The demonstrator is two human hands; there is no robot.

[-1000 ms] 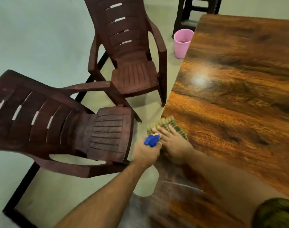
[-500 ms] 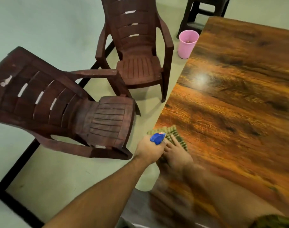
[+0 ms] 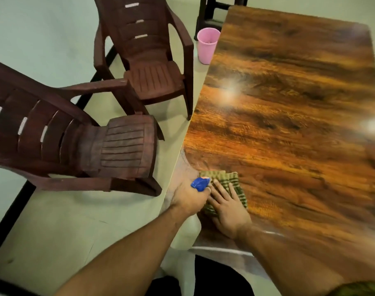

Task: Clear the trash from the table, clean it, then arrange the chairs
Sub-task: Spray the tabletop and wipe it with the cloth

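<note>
My right hand (image 3: 226, 207) presses flat, fingers spread, on a green striped cloth (image 3: 239, 186) near the left edge of the glossy wooden table (image 3: 289, 107). My left hand (image 3: 187, 198) grips a spray bottle with a blue nozzle (image 3: 200, 183) right beside the cloth at the table's edge; the white bottle body (image 3: 185, 233) hangs below the hand. Two dark brown plastic chairs stand left of the table: one near me (image 3: 80, 142), tilted and angled, and one farther back (image 3: 152, 60).
A pink bin (image 3: 207, 45) sits on the floor by the table's far left side. A dark stool (image 3: 214, 13) stands behind it. A black line (image 3: 11, 212) runs across the pale floor to the left.
My view has shifted, so the chairs and table sit differently in frame. The cloth under my right hand has slid a little inward from the table's left edge. My left hand still holds the bottle.
</note>
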